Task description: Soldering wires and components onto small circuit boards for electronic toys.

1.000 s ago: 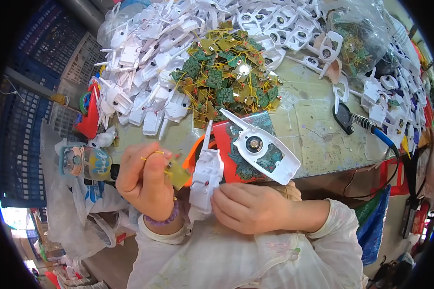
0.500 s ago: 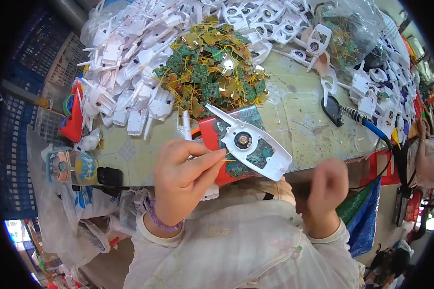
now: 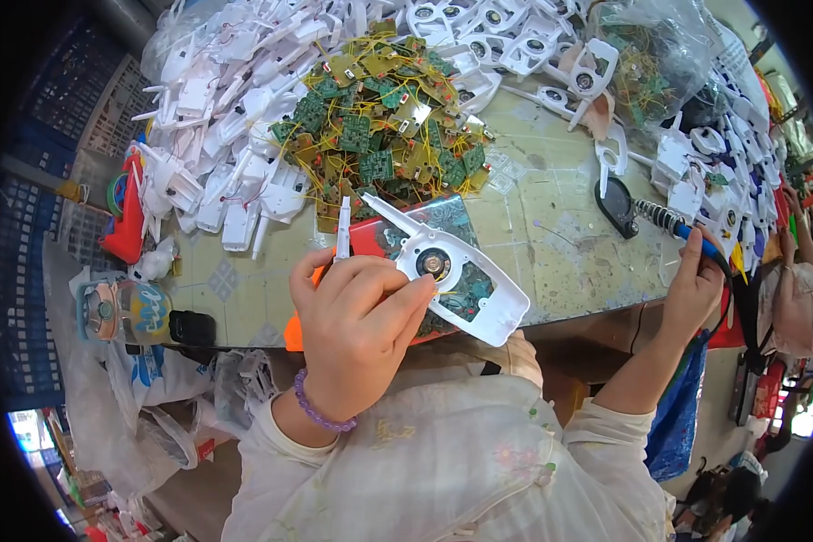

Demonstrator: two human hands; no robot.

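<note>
The left hand's (image 3: 357,312) fingers pinch a yellow wire (image 3: 439,292) at the white shell (image 3: 506,318). Right of the shell, the right hand's (image 3: 698,287) fingers squeeze the soldering iron (image 3: 657,214). Probably wire-holding; lifting needs care.

Light-blue script lettering (image 3: 154,310) on clear container (image 3: 133,331); nothing clearly legible elsewhere.

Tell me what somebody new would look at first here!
Probably the heap of yellow-wired green and tan circuit boards, back centre, beside the pile of white plastic casings at left. Next, the white plastic shell with a round black speaker by the left hand, and the blue-handled soldering iron in the right hand.
</note>
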